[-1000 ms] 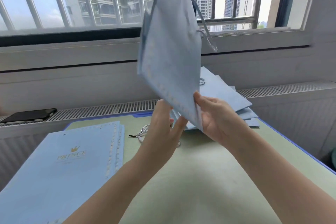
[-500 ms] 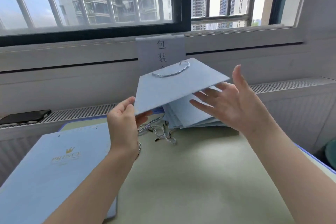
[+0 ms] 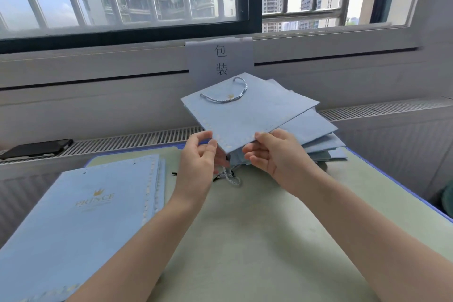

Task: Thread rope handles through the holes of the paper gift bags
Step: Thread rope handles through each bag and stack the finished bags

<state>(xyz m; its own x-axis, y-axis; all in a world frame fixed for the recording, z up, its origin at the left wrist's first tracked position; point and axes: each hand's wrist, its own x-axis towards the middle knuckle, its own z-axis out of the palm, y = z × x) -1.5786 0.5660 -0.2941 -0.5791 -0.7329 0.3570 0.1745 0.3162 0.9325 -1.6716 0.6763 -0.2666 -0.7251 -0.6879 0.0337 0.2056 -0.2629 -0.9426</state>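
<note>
Both hands pinched it: left hand (image 3: 198, 154) and right hand (image 3: 274, 152) gripped the blue gift bag (image 3: 247, 115), rope handle (image 3: 228, 95) threaded, above the counter (image 3: 245, 240).

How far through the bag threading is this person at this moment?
Done: a heap of bags at the table's far side. In hand: both hands hold a roped bag over that heap. Left: the stack of unthreaded bags and loose ropes.
</note>
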